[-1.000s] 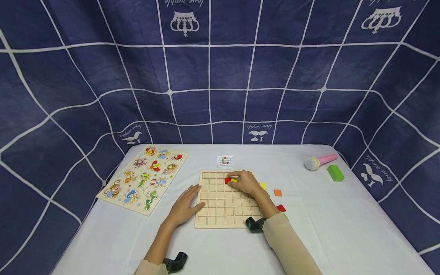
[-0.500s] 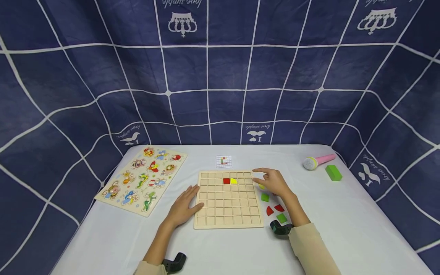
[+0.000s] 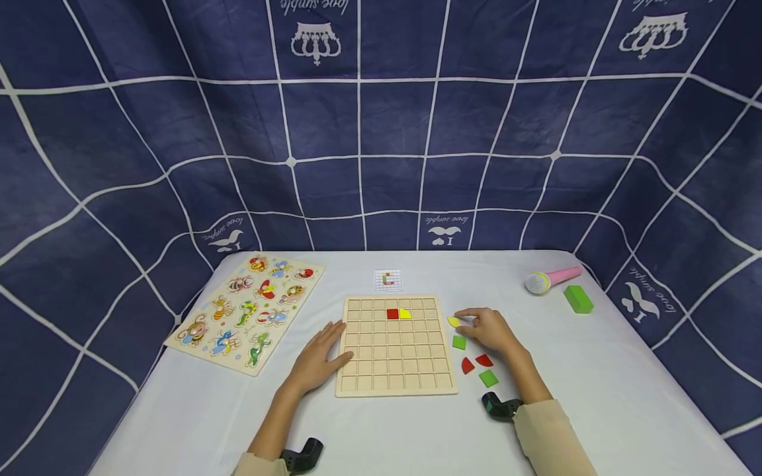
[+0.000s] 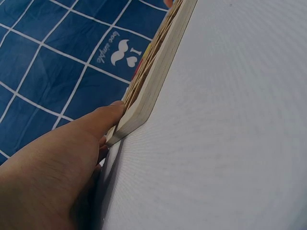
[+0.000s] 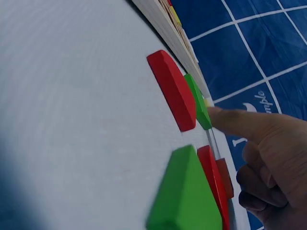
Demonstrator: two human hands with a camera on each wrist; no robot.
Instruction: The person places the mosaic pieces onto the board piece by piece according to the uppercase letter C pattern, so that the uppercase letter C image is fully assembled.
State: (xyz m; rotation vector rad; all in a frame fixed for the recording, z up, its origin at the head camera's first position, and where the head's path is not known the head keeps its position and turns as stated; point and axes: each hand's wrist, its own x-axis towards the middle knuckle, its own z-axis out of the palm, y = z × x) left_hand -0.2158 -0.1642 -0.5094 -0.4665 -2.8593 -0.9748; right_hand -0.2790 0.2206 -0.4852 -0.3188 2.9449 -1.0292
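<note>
My left hand [image 3: 317, 357] rests at the left edge of a wooden grid board [image 3: 381, 365], fingers extended along its side and thumb [image 4: 108, 117] on the rim near a corner. In the board's upper rows, a red square tile [image 3: 392, 314] and a yellow rounded tile [image 3: 405, 314] lie side by side. Off the board's right side, my right hand [image 3: 489, 329] pinches another yellow rounded tile [image 3: 454, 322] between thumb and index finger, low at the table. The right wrist view shows the other fingers curled; that yellow tile is mostly hidden there.
Near the right hand lie green square tiles [image 3: 459, 342] and red quarter-round tiles [image 3: 467, 365]. An orange tile [image 5: 224, 178] shows in the right wrist view. A pattern card [image 3: 388, 279] lies behind the board, an insect puzzle [image 3: 244, 311] left, a toy microphone [image 3: 553, 279] and green block [image 3: 578, 299] right.
The right hand has let go of the yellow tile in the board, moved right off the board, and come down to another yellow tile. The left hand stays put.
</note>
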